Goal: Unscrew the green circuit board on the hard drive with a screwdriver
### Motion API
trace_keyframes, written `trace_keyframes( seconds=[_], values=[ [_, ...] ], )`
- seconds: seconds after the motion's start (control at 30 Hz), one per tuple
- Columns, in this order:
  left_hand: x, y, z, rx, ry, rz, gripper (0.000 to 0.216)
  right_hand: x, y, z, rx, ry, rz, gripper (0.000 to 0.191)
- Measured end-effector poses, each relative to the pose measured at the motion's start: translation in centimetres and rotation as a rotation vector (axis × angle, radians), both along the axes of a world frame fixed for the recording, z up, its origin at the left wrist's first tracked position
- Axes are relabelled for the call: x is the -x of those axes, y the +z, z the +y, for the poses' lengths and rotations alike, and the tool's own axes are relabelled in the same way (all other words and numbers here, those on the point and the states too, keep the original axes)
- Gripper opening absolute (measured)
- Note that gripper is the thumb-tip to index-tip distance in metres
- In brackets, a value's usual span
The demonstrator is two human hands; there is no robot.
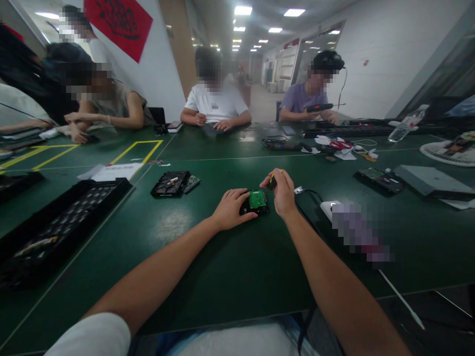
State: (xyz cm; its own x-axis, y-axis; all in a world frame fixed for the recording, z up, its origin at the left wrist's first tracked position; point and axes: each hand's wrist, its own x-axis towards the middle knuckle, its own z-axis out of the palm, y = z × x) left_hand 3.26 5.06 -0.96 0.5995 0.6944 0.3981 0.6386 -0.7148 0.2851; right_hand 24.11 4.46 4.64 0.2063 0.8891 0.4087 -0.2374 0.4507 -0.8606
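A small black hard drive (257, 200) with a green circuit board lies on the green table in front of me, board side up. My left hand (232, 209) grips it from the left, fingers along the far side and thumb at the near edge. Just right of the drive, my right hand (283, 193) is raised and closed around a screwdriver (272, 182) with a yellow and black handle. Its tip is too small to make out, so I cannot tell whether it touches the drive.
Another black drive (170, 184) and a loose circuit board (192, 183) lie to the left, beyond a long black tray (70, 222). On the right are a cabled white device (334, 212), a drive (378, 180), a grey metal box (430, 180) and a bottle (408, 123). Several people sit opposite.
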Motion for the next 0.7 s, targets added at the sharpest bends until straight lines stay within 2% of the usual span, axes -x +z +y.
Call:
trace_keyframes(
  seconds=[0.7],
  values=[
    [0.32, 0.19, -0.07, 0.000, -0.006, -0.005, 0.079, 0.58, 0.57, -0.17, 0.000, 0.026, 0.015, 0.043]
  ],
)
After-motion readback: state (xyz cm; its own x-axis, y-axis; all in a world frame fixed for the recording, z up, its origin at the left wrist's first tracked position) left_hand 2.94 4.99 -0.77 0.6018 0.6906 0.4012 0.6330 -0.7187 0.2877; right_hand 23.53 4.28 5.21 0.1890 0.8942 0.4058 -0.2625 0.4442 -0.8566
